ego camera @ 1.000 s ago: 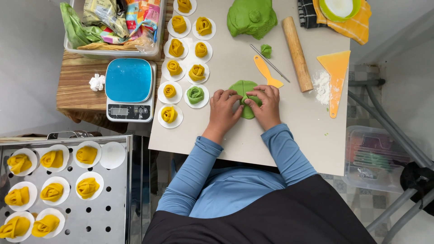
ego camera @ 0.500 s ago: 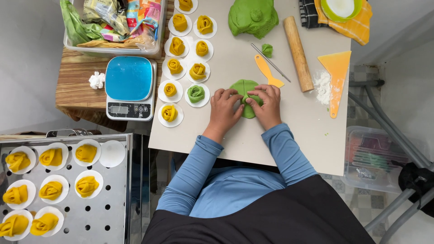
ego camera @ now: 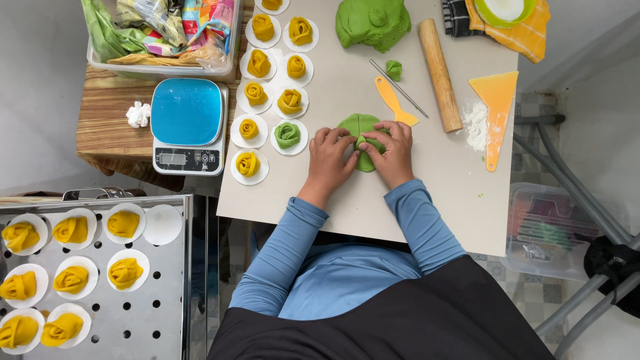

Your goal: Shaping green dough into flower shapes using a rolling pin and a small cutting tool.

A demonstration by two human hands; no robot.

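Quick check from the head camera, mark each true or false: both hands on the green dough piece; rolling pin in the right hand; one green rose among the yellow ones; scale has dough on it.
1. Both hands, left hand and right hand, are on the green dough piece. True.
2. The rolling pin is in the right hand. False: it lies on the table, untouched.
3. One green rose sits among the yellow roses. True.
4. The scale carries dough. False: its blue top is bare.

Crinkled colourful snack packets (ego camera: 175, 27) are lying in a clear bin (ego camera: 230, 57) at top left; below it, a blue-topped kitchen scale (ego camera: 187, 127) is showing its small grey screen (ego camera: 172, 159).
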